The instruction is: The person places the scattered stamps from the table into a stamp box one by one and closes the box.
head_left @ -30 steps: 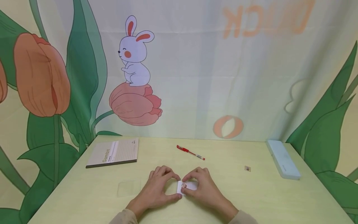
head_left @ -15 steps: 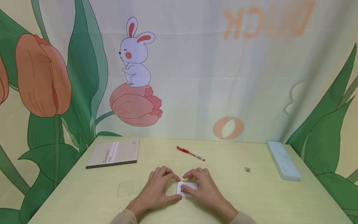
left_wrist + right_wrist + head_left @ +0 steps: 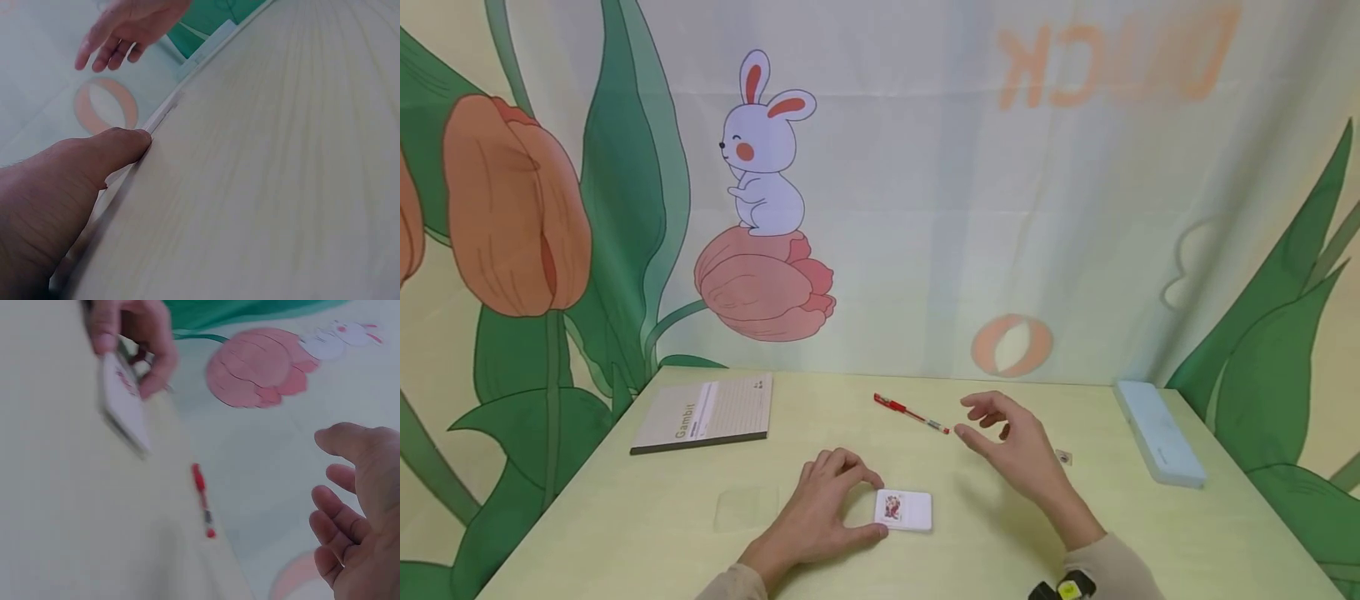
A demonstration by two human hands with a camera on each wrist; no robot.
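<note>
A small flat white rectangular case (image 3: 916, 510) lies on the table, with a square red-and-white picture sticker (image 3: 892, 507) at its left end. My left hand (image 3: 823, 508) holds its left edge between thumb and forefinger, at the near and far corners. In the right wrist view, the white case (image 3: 124, 403) shows as a thin slab. Raised above the table to the right of the case, my right hand (image 3: 1018, 446) holds nothing, its fingers loosely bent. Its thumb appears close to the tip of a red pen (image 3: 912, 413). A small square sticker (image 3: 1064, 457) lies partly behind its wrist.
A notebook (image 3: 715, 408) lies at the back left, and a pale blue pencil case (image 3: 1159, 433) at the right. Left of my left hand is a thin transparent sheet (image 3: 747, 509). A printed curtain (image 3: 910, 208) hangs along the table's far edge.
My right hand has let go of the white case and moved up and right, uncovering the picture sticker. My left hand still holds the case in the same place.
</note>
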